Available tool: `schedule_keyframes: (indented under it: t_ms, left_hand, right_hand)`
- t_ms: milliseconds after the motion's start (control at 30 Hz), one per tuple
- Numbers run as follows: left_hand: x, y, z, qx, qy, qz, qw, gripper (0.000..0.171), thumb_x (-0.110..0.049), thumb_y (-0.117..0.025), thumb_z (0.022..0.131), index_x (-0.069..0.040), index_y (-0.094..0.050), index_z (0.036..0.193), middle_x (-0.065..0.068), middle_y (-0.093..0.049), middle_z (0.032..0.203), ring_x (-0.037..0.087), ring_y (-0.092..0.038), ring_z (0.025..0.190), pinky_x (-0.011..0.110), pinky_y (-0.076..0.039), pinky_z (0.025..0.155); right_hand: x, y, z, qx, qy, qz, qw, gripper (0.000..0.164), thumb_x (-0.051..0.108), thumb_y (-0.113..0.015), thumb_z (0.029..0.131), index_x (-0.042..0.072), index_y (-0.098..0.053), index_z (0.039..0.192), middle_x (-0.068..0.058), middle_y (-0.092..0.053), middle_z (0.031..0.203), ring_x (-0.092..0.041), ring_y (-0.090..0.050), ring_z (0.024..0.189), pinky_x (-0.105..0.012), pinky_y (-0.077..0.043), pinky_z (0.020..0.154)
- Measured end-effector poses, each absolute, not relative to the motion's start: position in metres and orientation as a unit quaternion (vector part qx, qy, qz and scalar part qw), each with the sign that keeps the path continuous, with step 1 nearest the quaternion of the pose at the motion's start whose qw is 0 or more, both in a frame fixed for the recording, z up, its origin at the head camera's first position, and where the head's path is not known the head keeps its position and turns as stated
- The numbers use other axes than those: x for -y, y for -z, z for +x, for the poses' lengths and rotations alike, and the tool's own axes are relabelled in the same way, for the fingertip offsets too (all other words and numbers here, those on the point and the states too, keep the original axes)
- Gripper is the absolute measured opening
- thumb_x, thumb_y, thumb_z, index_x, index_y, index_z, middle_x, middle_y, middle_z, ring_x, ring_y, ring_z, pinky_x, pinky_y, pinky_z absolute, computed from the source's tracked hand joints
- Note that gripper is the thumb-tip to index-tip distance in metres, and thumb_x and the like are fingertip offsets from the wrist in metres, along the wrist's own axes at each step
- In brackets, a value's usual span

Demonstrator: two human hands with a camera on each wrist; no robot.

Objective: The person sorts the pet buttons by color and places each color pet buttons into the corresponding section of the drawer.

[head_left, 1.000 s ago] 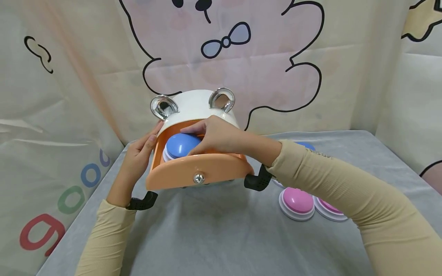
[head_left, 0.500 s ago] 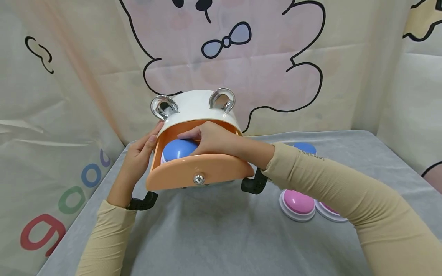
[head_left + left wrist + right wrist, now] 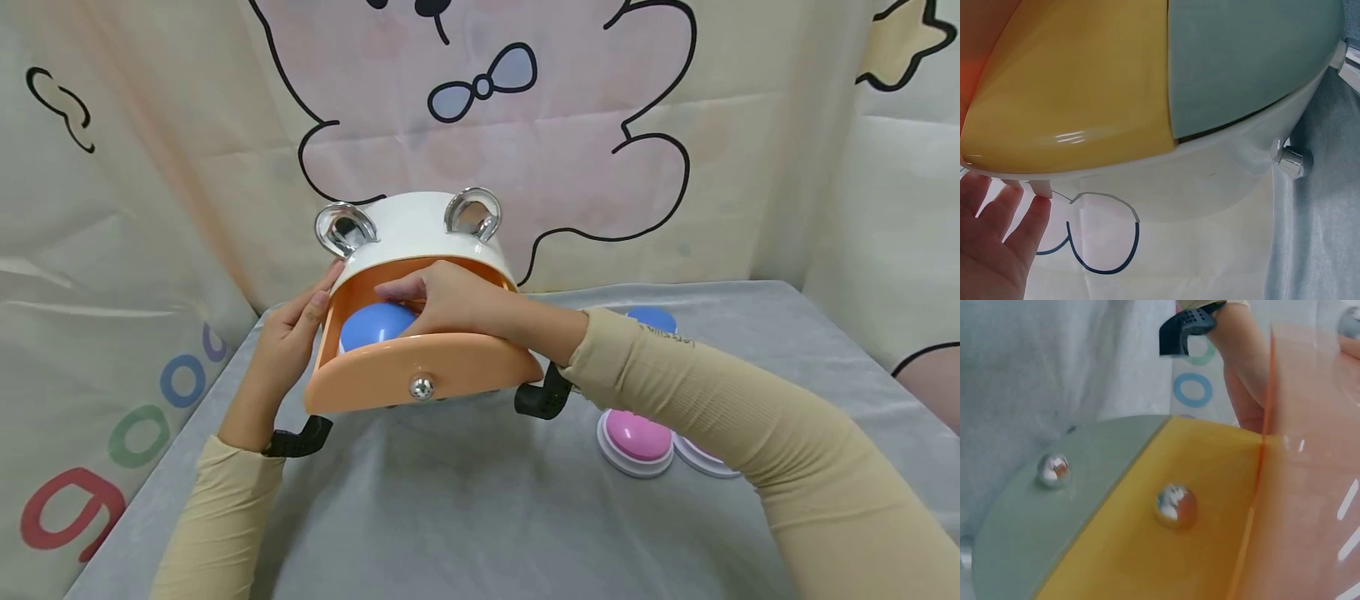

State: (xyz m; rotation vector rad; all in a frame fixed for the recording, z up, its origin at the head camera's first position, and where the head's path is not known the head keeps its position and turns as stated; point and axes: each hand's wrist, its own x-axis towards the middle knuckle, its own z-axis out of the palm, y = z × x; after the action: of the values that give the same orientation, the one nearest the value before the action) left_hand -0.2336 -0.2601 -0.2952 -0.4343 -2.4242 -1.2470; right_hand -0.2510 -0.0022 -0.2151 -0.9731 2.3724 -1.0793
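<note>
A small rounded cabinet with a white shell (image 3: 412,221) and two chrome ears stands at the middle of the table. Its orange drawer (image 3: 465,367), with a silver knob, is pulled out at the front. Inside, toward the left end, sits a blue dome push button (image 3: 372,323), its white base mostly hidden by the drawer front. My right hand (image 3: 468,302) reaches over that front and holds the button's right side between thumb and fingers. Along the cabinet's left side rests my left hand (image 3: 285,342); in the left wrist view its extended fingers (image 3: 1029,228) touch the white shell's edge.
Two pink push buttons, one nearer (image 3: 637,435) and one partly under the right sleeve, lie on the grey cloth at right. Another blue button (image 3: 651,317) shows behind that forearm. A yellow drawer (image 3: 1210,462) and a green drawer (image 3: 1100,450) lie below the orange one.
The blue button has shifted left and lower into the drawer, with my right hand following it. My left hand stays at the cabinet's side. The whole view has shifted slightly.
</note>
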Motion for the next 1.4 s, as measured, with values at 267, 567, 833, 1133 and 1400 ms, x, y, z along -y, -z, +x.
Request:
schedule_keyframes:
  t_ms: [267,567,833,1133,1400]
  left_hand:
    - [0.260,0.296,-0.236,0.864,0.444,-0.155,0.180,0.041,-0.033,-0.039,0.108,-0.032,-0.045,0.149,-0.007,-0.039,0.158,0.007,-0.035,0.147,0.010,-0.035,0.113]
    - [0.261,0.290,-0.234,0.874,0.423,-0.139,0.193,0.042,-0.036,-0.038,0.108,-0.036,-0.042,0.149,-0.008,-0.039,0.158,0.011,-0.037,0.147,0.021,-0.038,0.115]
    - [0.262,0.285,-0.234,0.874,0.424,-0.135,0.194,0.042,-0.036,-0.038,0.108,-0.034,-0.043,0.149,-0.007,-0.039,0.158,0.014,-0.037,0.147,0.015,-0.038,0.112]
    - [0.262,0.287,-0.232,0.869,0.428,-0.154,0.196,0.041,-0.033,-0.039,0.108,-0.032,-0.044,0.149,-0.006,-0.040,0.158,0.007,-0.038,0.146,0.006,-0.037,0.107]
    - [0.261,0.294,-0.231,0.873,0.426,-0.151,0.184,0.041,-0.033,-0.038,0.108,-0.033,-0.043,0.149,-0.009,-0.039,0.158,0.001,-0.037,0.145,0.005,-0.036,0.107]
  right_hand:
    - [-0.052,0.200,-0.252,-0.821,0.473,-0.281,0.153,0.060,0.022,-0.085,0.079,0.018,-0.064,0.134,0.005,-0.067,0.133,-0.011,-0.060,0.127,-0.031,-0.049,0.109]
    - [-0.129,0.198,-0.270,-0.820,0.508,-0.250,0.080,0.046,0.016,-0.075,0.088,0.010,-0.064,0.132,-0.002,-0.070,0.127,-0.014,-0.067,0.115,-0.030,-0.056,0.099]
    - [-0.192,0.221,-0.294,-0.865,0.471,-0.164,0.056,0.059,0.028,-0.073,0.091,0.012,-0.052,0.144,-0.007,-0.056,0.147,-0.018,-0.056,0.132,-0.047,-0.039,0.118]
    - [-0.252,0.272,-0.320,-0.866,0.490,-0.084,0.055,0.078,0.030,-0.070,0.093,0.006,-0.029,0.156,-0.014,-0.032,0.162,-0.032,-0.029,0.151,-0.054,-0.025,0.124]
    - [-0.287,0.305,-0.330,-0.874,0.479,-0.040,0.067,0.084,0.035,-0.068,0.095,0.003,-0.023,0.157,-0.022,-0.030,0.161,-0.039,-0.027,0.149,-0.057,-0.023,0.123]
